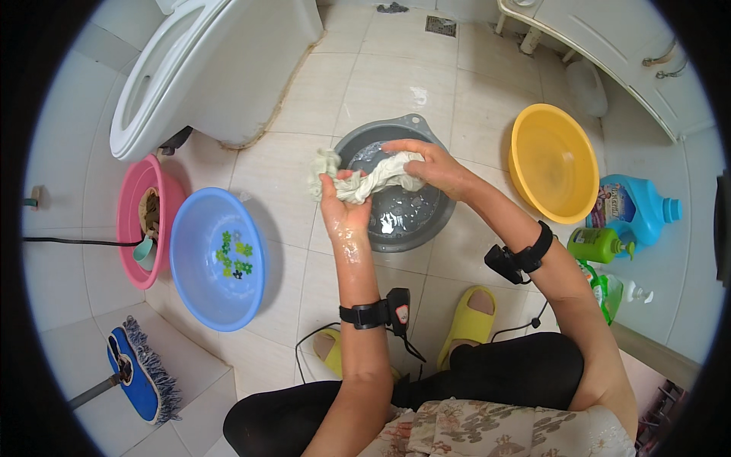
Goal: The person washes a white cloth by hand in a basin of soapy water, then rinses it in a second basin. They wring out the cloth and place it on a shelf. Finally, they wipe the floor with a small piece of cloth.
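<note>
A pale, wet cloth (368, 184), twisted like a rope, is held above a grey plastic basin (394, 248) of sudsy water on the floor. My left hand (345, 205) is under the cloth's left part, palm up and wet, with the thumb raised beside it. The cloth's loose left end bunches past the basin's rim. At the right end, my right hand (428, 168) grips the cloth between thumb and fingers, its index finger stretched out over the water. A strap with a small black device sits on each forearm.
Left: a blue basin (197, 257), a pink basin (127, 228) with cloth and a cup, a mop (137, 374) and a toilet (245, 74). Right: a yellow basin (554, 165), a blue detergent bottle (642, 205), a green pump bottle (594, 244) and a white cabinet (605, 40). Cables trail near yellow slippers (471, 314).
</note>
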